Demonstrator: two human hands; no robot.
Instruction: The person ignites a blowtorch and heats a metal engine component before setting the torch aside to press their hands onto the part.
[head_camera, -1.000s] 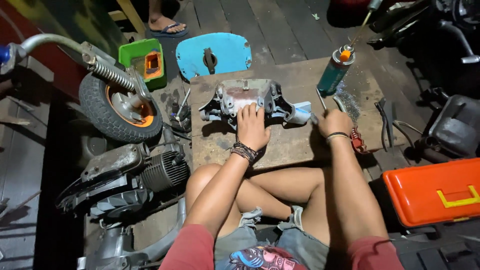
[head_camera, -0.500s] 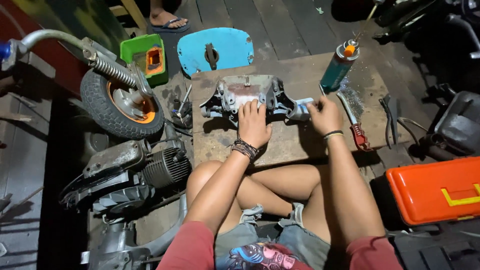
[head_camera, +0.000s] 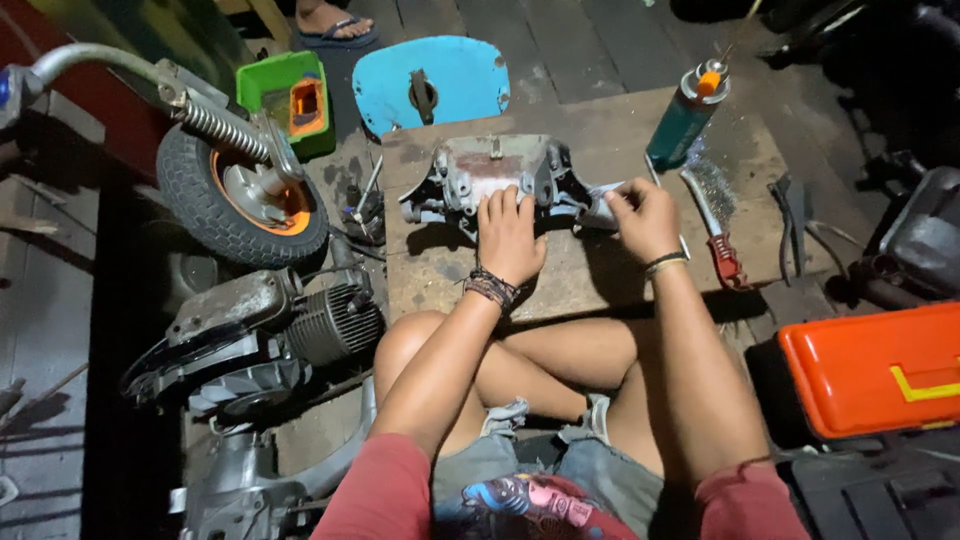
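Fingers of the left hand (head_camera: 510, 235) lie spread and flat over the near edge of the grey metal scooter headset housing (head_camera: 495, 180), pinning it to the wooden board (head_camera: 560, 280). The right hand (head_camera: 645, 215), which a second ago was out by the wire brush (head_camera: 712, 215), has come in and now pinches the pale sleeve end of the housing (head_camera: 600, 208) between thumb and fingertips, so both hands are now on the part. Teal spray can (head_camera: 685, 115) stands upright just beyond; blue cover panel (head_camera: 430, 85) lies behind; orange toolbox (head_camera: 875, 365) sits well off right
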